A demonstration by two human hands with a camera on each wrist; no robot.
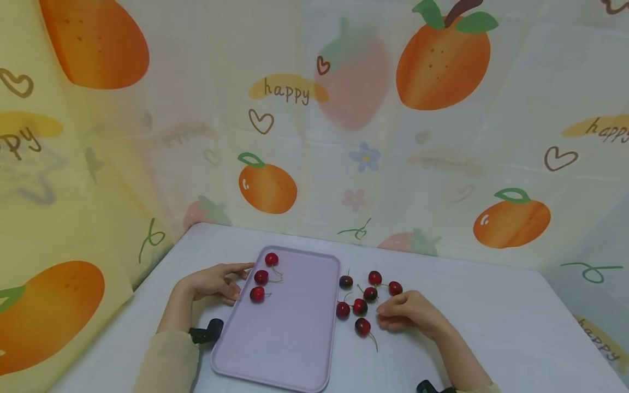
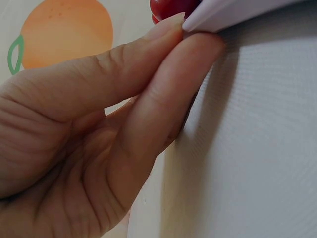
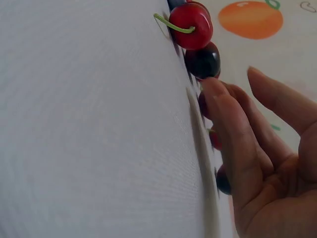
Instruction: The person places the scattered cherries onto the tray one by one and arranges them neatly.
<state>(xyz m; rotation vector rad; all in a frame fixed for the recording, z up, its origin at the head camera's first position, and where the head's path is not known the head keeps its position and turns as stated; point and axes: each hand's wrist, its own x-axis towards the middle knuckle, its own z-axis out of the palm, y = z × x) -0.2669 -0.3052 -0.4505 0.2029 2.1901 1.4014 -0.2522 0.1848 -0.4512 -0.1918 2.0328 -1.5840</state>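
A pale purple tray (image 1: 280, 344) lies on the white table, with three red cherries (image 1: 261, 277) in a column near its left edge. My left hand (image 1: 211, 281) holds that edge; in the left wrist view, thumb and finger pinch the tray's rim (image 2: 223, 15). Right of the tray is a loose group of several dark red cherries (image 1: 360, 307), most with green stems. Beside this group is my right hand (image 1: 408, 314). In the right wrist view its thumb stands apart from the fingers, nothing is held, and the fingertips come close to a dark cherry (image 3: 203, 59).
A white-covered table (image 1: 491, 311) carries everything. Behind it hangs a curtain (image 1: 432, 180) printed with oranges, strawberries, hearts and the word happy. A yellow-lit curtain stretch (image 1: 59, 218) borders the left side. Dark wrist devices (image 1: 207, 331) sit on both wrists.
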